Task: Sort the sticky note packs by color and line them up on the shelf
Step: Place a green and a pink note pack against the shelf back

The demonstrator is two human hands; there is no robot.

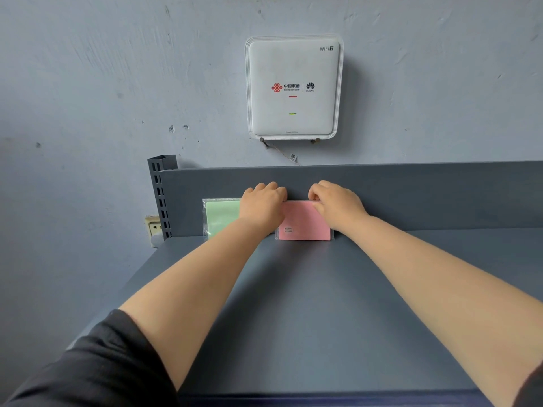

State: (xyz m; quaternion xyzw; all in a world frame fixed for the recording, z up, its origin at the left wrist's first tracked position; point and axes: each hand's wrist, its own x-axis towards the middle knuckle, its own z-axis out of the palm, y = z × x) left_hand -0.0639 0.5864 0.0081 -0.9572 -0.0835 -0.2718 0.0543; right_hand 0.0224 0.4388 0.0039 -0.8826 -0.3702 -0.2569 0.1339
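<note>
A pink sticky note pack (302, 223) in clear wrap stands upright against the back panel of the grey shelf (323, 304). My left hand (261, 205) grips its top left corner and my right hand (338, 204) pinches its top right corner. To its left a green sticky note pack (220, 217) leans against the same back panel, partly hidden behind my left wrist.
A white wall-mounted router (293, 86) hangs above the shelf's back panel (426, 195). A slotted upright post (160, 195) marks the shelf's left end, with a wall socket (153, 226) beside it. The shelf surface stretches toward me and to the right.
</note>
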